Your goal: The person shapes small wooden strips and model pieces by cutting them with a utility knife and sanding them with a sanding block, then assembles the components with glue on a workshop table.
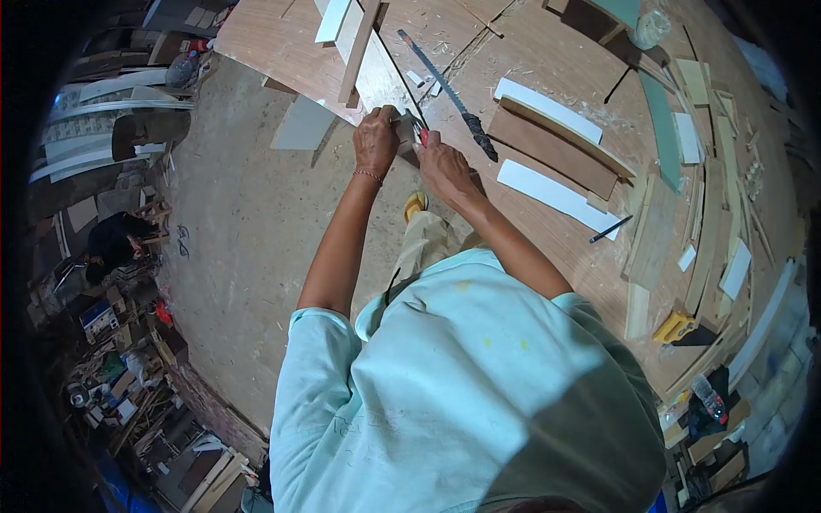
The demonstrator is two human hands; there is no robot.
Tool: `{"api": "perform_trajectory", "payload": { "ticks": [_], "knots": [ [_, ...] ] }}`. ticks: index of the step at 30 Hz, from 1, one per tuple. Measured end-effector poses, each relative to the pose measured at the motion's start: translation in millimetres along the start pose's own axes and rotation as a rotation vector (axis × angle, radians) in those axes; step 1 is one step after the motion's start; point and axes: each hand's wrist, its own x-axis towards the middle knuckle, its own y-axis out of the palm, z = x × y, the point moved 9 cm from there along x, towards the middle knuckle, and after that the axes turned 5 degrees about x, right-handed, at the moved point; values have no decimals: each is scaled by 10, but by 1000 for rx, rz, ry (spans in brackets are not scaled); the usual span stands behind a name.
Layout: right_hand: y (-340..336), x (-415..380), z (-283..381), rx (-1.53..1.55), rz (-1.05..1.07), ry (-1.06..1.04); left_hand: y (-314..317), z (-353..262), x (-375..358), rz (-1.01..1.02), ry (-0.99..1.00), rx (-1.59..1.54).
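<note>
At the near edge of the wooden workbench [547,128], my left hand [376,141] is closed on the end of a pale flat board [382,81]. Close on its right, my right hand [443,167] is wrapped round a small tool with a red handle [423,137]. The tool's metal part points at the board's end, and its tip is too small to make out. A wooden strip [359,53] lies across the board. Just right of my hands lies a long saw blade [436,77] with a dark wrapped grip.
White-faced wood pieces [547,195], a black pen [611,229] and a yellow-handled tool [676,327] lie on the right of the bench. Long strips [705,214] line its far right. Another person [120,244] sits at the left, near piled scrap. A loose panel [304,125] juts below the bench edge.
</note>
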Motion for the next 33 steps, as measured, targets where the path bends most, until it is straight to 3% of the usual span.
{"api": "perform_trajectory", "payload": {
  "ticks": [7,11,13,16,33],
  "knots": [
    [-47,-45,136,-65,-151,-97,18,15,18,-35,21,-33],
    [-30,-8,143,-103,-153,-105,50,10,37,0,30,13],
    [37,19,70,-41,-35,9,62,14,36,7,36,28],
    [44,60,57,-54,-85,-70,94,42,40,21,40,40],
    [112,117,-68,-75,-76,-31,64,11,36,16,36,40]
  ]
}}
